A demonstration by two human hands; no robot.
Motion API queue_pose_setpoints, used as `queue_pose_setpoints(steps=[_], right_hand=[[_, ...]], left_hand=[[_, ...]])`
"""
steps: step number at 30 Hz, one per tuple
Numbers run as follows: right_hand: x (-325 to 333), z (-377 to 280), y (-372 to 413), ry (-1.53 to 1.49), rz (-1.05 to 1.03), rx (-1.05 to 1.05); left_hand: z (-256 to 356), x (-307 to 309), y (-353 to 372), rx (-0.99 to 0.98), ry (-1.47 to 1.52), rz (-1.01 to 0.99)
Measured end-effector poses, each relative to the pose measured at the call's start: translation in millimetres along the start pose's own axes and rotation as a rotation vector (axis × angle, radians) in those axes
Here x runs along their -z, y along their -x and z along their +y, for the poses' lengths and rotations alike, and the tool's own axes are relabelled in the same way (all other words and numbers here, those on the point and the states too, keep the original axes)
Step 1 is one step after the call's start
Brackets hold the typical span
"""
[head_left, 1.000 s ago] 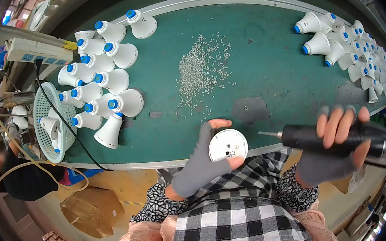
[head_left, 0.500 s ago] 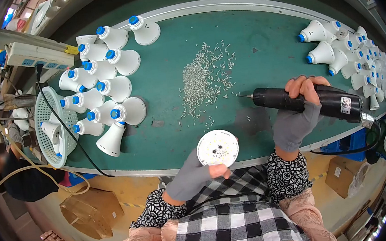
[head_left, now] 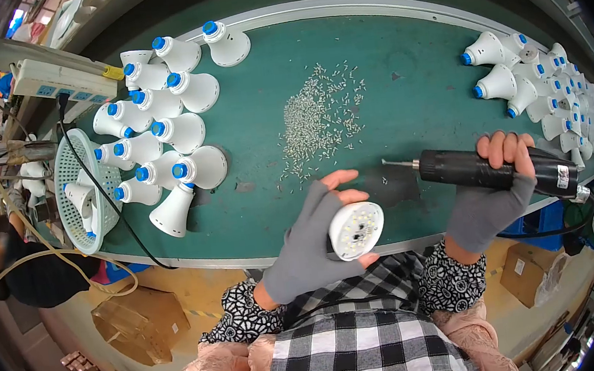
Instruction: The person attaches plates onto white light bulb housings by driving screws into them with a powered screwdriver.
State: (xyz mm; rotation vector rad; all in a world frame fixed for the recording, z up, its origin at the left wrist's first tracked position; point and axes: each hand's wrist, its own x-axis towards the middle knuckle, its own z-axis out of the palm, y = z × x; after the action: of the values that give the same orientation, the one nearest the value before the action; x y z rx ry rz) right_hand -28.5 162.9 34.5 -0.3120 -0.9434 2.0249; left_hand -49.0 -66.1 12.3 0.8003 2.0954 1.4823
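Note:
My left hand (head_left: pixel 314 245), in a grey fingerless glove, holds a white lamp housing (head_left: pixel 357 231) near the table's front edge. The housing's round face, with a small circuit board, is tilted to the right. My right hand (head_left: pixel 493 190), also gloved, is wrapped round a black electric screwdriver (head_left: pixel 465 167) lying level above the table. Its bit points left, above and to the right of the housing and apart from it; something small shows at its tip. Beyond my hands lies a loose pile of small screws (head_left: pixel 311 122).
White lamp housings with blue ends (head_left: pixel 193 91) stand at the left, and more (head_left: pixel 496 83) at the right. A pale green basket (head_left: pixel 106 205) holds a few. A power strip (head_left: pixel 62 81) with a black cable is at the upper left. Cardboard boxes (head_left: pixel 141 325) are on the floor.
My left hand has shifted right, tilting the lamp housing, and its fingers have spread upward. My right hand and the screwdriver have moved right and slightly down.

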Motion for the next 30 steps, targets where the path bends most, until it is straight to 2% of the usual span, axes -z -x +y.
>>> queue_pose_setpoints(steps=[6,9,30], right_hand=[[2,-23,8,-0.130,-0.048,-0.060],[2,-28,12,-0.151,-0.053,-0.073],[-2,-23,24,-0.121,-0.105,-0.105]], left_hand=[[10,-13,-9,-0.082,-0.067,-0.087],[13,-19,-10,-0.180,-0.104,-0.051],[14,-17,-5,-0.198,-0.205,-0.043]])
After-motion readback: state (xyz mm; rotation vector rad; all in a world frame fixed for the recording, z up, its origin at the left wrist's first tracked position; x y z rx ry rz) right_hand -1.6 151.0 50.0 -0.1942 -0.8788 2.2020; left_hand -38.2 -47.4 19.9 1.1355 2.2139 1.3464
